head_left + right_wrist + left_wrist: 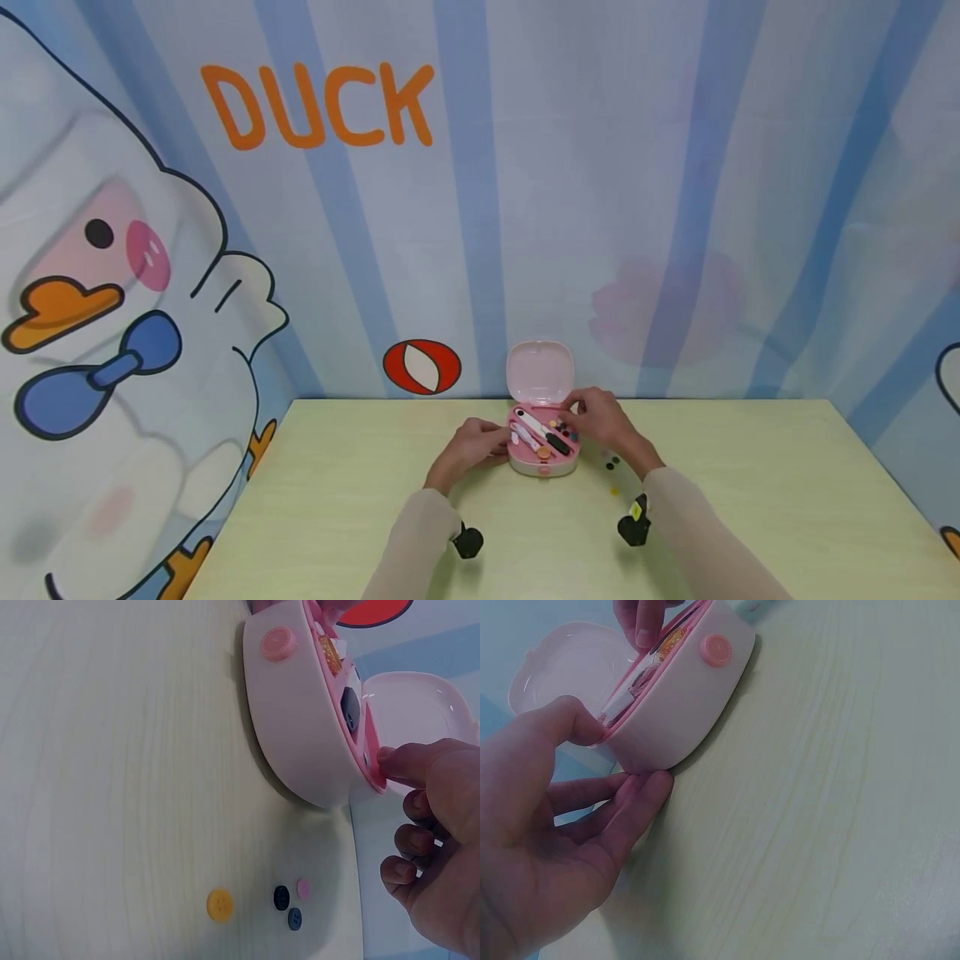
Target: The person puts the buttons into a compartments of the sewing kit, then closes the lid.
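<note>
A small pink-and-white sewing box (543,469) stands on the table with its lid (540,372) raised. Inside lie a long white-and-black tool (543,431), an orange-yellow round item (543,453) and several small coloured buttons (564,427). My left hand (472,446) steadies the box's left side, thumb at the rim and fingers against the outer wall. My right hand (600,417) is at the right rear, its thumb tip at the compartment's rim in the right wrist view and the other fingers curled. Whether anything is between its fingertips is hidden.
On the table right of the box lie a yellow button (220,905), a black button (281,898), a dark grey-blue button (295,919) and a pink button (303,889). A printed fabric backdrop (540,208) hangs close behind the box.
</note>
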A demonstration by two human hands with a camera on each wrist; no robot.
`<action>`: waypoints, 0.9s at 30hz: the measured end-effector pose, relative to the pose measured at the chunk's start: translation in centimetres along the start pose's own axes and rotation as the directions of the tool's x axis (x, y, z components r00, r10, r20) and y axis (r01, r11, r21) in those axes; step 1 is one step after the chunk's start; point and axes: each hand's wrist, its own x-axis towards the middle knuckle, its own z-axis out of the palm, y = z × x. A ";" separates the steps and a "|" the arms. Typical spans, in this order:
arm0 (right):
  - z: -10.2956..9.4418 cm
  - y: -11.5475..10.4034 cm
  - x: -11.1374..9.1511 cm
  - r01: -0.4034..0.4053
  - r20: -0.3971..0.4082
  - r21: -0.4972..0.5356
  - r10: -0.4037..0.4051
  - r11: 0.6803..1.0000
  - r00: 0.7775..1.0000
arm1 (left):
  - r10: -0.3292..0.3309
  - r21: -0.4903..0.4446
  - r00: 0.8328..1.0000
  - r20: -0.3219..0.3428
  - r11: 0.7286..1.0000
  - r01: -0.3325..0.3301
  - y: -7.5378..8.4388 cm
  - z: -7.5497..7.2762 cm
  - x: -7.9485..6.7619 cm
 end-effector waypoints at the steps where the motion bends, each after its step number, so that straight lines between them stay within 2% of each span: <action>1: -0.1 0.0 -0.1 0.002 -0.006 -0.003 -0.002 1.000 1.000 | 0.002 0.002 1.000 0.002 1.000 -0.002 0.0 0.0 0.0; 10: -1.6 0.7 -1.3 0.110 -0.051 -0.026 -0.111 0.994 0.993 | 0.005 0.005 1.000 0.012 1.000 -0.005 -0.1 -0.1 0.1; 18: -3.2 2.2 -3.1 0.125 -0.057 -0.034 -0.127 0.992 0.990 | 0.004 0.016 1.000 0.013 1.000 -0.004 -0.2 -0.1 0.0; 27: -4.1 4.5 -5.0 0.153 -0.046 -0.053 -0.155 0.987 0.987 | -0.001 0.033 1.000 0.001 0.999 0.001 0.1 0.1 -0.1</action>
